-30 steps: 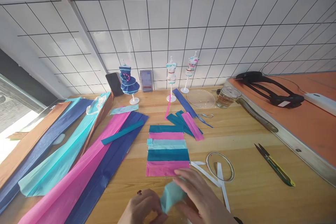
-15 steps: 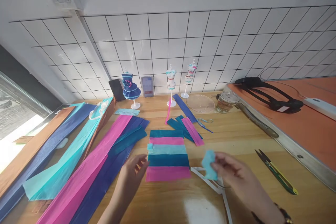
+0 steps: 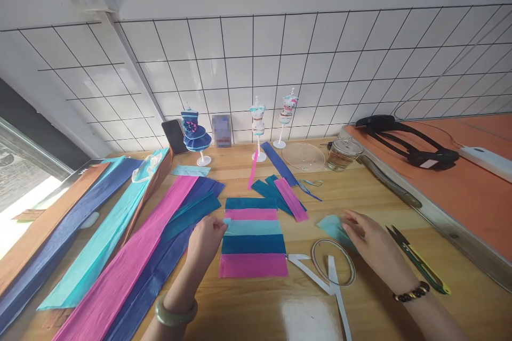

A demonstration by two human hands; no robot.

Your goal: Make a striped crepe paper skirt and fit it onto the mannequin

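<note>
Head view: strips (image 3: pixel 253 245) lie on a wooden table (image 3: pixel 248 306) near white tiles (image 3: pixel 236 74).

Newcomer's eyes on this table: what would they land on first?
Probably the striped pink, teal and pale-blue panel, lying between the left hand and right hand. Next, the ruffled navy dress on a miniature mannequin by the tiled wall, and the long pink strip at left.

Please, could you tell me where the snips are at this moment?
In the head view, the snips lie on the table at the right, just to the right of the right hand.
</note>
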